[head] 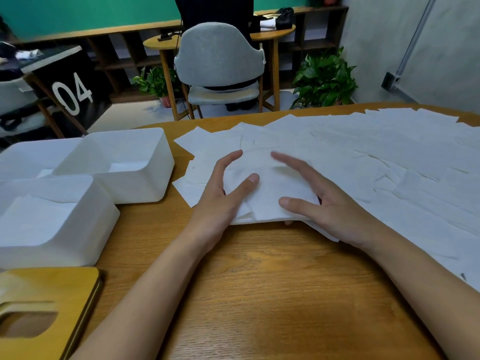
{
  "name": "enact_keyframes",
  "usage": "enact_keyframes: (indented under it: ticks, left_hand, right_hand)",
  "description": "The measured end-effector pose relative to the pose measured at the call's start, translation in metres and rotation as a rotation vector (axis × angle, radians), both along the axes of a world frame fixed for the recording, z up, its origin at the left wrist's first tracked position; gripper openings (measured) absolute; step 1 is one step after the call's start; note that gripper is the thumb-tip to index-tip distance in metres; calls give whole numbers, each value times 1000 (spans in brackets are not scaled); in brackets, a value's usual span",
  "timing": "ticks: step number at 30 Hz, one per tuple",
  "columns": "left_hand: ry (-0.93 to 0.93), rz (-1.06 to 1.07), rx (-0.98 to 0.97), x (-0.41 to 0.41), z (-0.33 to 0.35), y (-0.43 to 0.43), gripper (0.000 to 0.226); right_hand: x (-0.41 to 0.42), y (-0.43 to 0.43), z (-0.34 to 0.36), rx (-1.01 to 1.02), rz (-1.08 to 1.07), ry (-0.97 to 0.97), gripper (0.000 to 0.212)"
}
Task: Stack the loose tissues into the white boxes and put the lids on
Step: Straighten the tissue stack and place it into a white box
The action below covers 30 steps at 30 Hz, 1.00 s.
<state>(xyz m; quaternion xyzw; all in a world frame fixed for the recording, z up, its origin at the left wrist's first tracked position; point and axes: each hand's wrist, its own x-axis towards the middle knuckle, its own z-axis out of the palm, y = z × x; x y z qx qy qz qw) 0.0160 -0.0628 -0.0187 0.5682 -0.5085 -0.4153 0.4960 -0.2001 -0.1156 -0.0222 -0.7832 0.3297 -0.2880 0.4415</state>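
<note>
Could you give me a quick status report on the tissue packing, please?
Left hand and right hand flank tissue stack, thumbs on top. Near box part filled, lid off. Nothing blocks the box.

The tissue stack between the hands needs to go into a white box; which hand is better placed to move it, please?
Probably the left hand: it rests on the left of the tissue stack, nearest the white boxes; the right hand sits opposite.

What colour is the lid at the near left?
The lid is yellowish-tan wood, seen in the head view.
</note>
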Motion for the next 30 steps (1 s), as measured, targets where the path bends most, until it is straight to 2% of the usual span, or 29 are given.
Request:
enact_keyframes:
  ticks: [3,5,8,12,16,23,27,30]
  left_hand:
    - [161,-94,94,7,-3,-3,55]
    - [176,-123,80,11,-3,-1,65]
    - [73,-121,14,16,-1,10,56]
    - [-83,-46,-87,24,10,27,17]
    - [-239,-43,-64,48,31,49,18]
    - [-307,-21,-130,112,75,98,28]
    - [-340,123,-188,156,91,123,24]
    - [-381,198,-157,194,99,140,22]
  right_hand:
    - [0,0,-2,-30,-105,-23,48]
    - [-2,-1,-4,-14,-162,-72,41]
    - [-4,2,-3,25,-161,-89,40]
    - [6,13,6,31,-147,-70,42]
    - [26,28,24,3,-117,-17,46]
    - [84,62,60,3,-79,-85,44]
    - [131,80,73,32,-65,-140,42]
    - [170,90,81,43,-50,-150,40]
